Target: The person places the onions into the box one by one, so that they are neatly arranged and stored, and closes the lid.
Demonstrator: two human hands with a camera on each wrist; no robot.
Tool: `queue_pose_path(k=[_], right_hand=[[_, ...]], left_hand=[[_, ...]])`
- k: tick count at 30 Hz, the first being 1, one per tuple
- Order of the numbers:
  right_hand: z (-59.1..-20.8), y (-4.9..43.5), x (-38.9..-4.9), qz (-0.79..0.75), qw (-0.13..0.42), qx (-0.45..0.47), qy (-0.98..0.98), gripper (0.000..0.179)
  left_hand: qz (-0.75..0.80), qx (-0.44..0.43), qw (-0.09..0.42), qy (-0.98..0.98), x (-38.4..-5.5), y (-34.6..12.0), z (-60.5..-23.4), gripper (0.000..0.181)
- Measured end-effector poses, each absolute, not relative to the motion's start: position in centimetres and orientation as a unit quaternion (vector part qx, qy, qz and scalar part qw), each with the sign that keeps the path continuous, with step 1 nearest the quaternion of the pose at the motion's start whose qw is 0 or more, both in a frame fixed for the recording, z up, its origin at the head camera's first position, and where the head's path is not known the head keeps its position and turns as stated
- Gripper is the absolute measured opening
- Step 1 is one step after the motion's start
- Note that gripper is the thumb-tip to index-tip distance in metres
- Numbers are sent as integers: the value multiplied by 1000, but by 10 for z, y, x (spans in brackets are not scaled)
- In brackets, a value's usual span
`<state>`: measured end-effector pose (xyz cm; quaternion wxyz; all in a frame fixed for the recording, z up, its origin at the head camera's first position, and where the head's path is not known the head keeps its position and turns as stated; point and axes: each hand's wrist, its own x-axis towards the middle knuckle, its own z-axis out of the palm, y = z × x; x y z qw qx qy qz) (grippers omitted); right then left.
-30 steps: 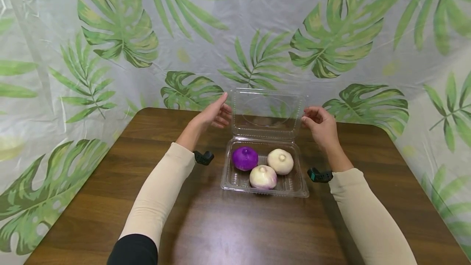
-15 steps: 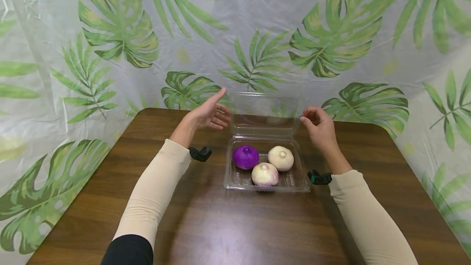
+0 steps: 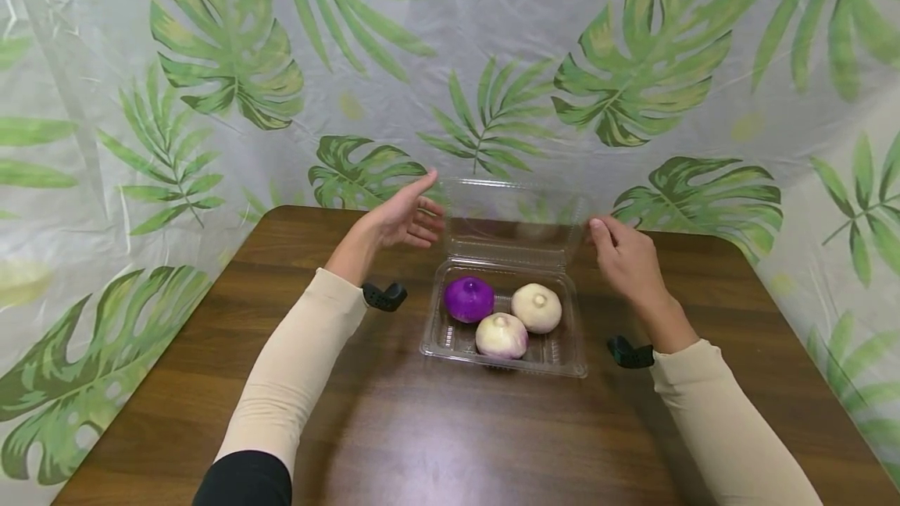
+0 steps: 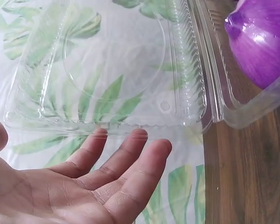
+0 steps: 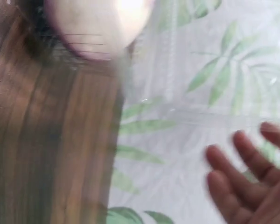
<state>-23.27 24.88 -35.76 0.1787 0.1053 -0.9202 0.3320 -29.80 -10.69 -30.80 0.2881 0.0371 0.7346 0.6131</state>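
A clear plastic clamshell container lies on the table, its lid raised at the back. Inside sit a glossy purple bulb-shaped vegetable and two whitish turnips, one at the right and a purple-tinged one in front. My left hand is at the lid's left side, thumb up; in the left wrist view its extended fingertips meet the lid's edge. My right hand is just off the lid's right side, fingers loosely bent with nothing in them; the right wrist view is blurred.
The brown wooden table extends around the container. Behind it hangs a pale curtain printed with green leaves, close to the table's back edge. Each wrist wears a black camera strap, such as the left one.
My right hand has moved right and slightly nearer, away from the lid. The container has turned slightly, its front edge shifting left since half a second ago. My left hand stays nearly in place.
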Motion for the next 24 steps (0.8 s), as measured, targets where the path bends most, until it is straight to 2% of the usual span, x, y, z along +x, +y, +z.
queue_pose_path(k=[5,11,17,24], right_hand=[[-335,255,-230,393,4,73,-917,80],[-315,258,-241,414,-139,47,-898,103],[-303,260,-249,439,-229,35,-868,114],[-301,262,-252,462,-271,40,-843,120]], left_hand=[[612,45,288,735,-298,-106,-310,89],[586,48,288,756,-297,-108,-311,89],[580,64,289,758,-296,-110,-313,88],[574,91,293,760,-294,-115,-321,87]])
